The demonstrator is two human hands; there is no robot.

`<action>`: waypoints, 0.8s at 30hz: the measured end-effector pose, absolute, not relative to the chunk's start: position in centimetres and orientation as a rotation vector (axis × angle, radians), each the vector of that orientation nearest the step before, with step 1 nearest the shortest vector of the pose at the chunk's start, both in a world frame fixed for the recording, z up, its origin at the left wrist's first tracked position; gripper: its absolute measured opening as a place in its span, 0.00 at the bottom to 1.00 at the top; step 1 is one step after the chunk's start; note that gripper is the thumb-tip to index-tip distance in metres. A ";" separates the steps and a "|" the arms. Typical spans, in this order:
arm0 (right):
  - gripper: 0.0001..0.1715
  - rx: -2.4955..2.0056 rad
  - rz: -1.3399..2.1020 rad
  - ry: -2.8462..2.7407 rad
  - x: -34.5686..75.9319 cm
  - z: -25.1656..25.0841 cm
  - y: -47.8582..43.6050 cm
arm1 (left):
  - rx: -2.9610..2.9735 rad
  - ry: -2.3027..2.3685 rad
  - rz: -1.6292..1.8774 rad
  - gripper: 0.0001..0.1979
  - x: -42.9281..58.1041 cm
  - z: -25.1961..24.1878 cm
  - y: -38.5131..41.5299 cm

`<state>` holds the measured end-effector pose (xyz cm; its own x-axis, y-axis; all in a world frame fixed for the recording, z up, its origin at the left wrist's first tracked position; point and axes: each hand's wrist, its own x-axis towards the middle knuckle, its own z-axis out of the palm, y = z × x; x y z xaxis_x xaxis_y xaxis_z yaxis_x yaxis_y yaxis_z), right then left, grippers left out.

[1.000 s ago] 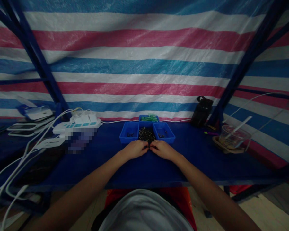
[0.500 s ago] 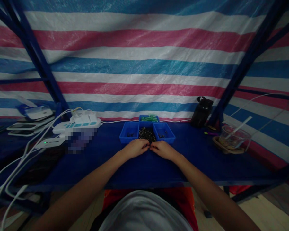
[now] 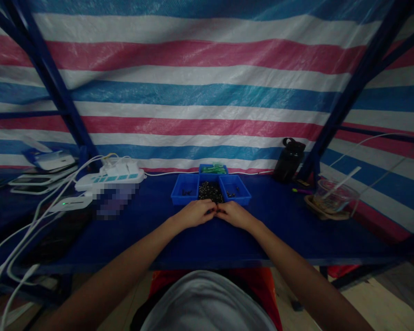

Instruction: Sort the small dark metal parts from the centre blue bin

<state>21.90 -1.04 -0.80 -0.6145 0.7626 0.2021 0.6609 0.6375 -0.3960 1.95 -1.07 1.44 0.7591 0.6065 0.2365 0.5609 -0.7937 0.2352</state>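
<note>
My left hand [image 3: 199, 213] and my right hand [image 3: 235, 214] meet fingertip to fingertip at the near side of a heap of small dark and shiny metal parts [image 3: 209, 190]. Both have their fingers pinched together; whatever lies between them is too small and hidden to name. Left of the heap is a blue bin [image 3: 178, 199] with a few small parts in it. On the other side stands a similar blue bin [image 3: 242, 200], also holding a few small parts. Behind the heap, a third blue bin [image 3: 203, 175] contains green items [image 3: 214, 169].
A white power strip [image 3: 86, 184] with plugs and white cables [image 3: 37, 216] occupies the left of the blue table [image 3: 124, 243]. At the right are a black bottle [image 3: 288, 161] and a clear plastic cup [image 3: 334, 197] with a straw. Striped sheeting [image 3: 207, 101] hangs behind.
My left hand has shifted slightly right, so the fingertips of both hands now touch or nearly touch. The bins and other things stay where they were.
</note>
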 end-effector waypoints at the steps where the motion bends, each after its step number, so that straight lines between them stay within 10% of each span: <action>1: 0.08 -1.141 0.408 -2.502 21.9 -0.8 -1.1 | 2.803 0.941 0.455 0.06 2.0 1.5 -1.1; 24: 0.13 -1.150 0.414 -2.463 21.9 -0.1 -1.6 | 2.807 1.036 0.395 0.06 1.7 1.4 -0.7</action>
